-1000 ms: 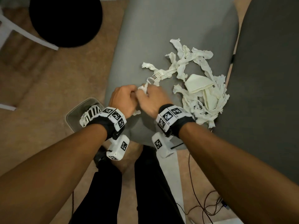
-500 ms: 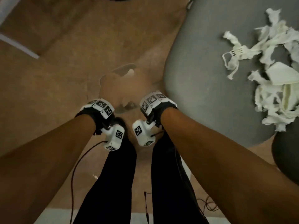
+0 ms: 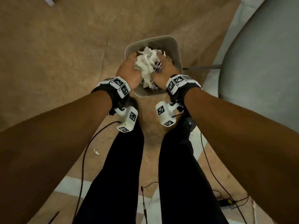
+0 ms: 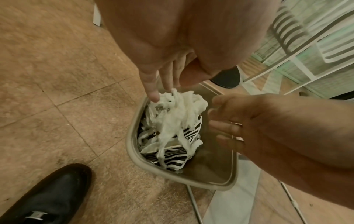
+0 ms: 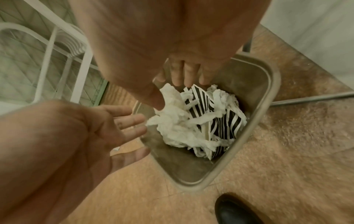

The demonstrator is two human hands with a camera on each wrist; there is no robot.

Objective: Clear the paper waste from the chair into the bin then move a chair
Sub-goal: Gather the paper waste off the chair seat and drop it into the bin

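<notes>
Shredded white paper (image 3: 146,65) clump over grey bin (image 3: 177,50), grey chair (image 3: 262,62) beside

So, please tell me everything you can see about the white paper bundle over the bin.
The white paper bundle is a loose clump of torn, crumpled strips, soft like tissue, with ends dangling down. It sits at the mouth of the grey bin, above striped black-and-white paper already inside. The left hand and right hand flank it with fingers spread; the left fingertips and the right thumb touch its upper edge. Whether it is falling or resting on the waste below cannot be told.
</notes>
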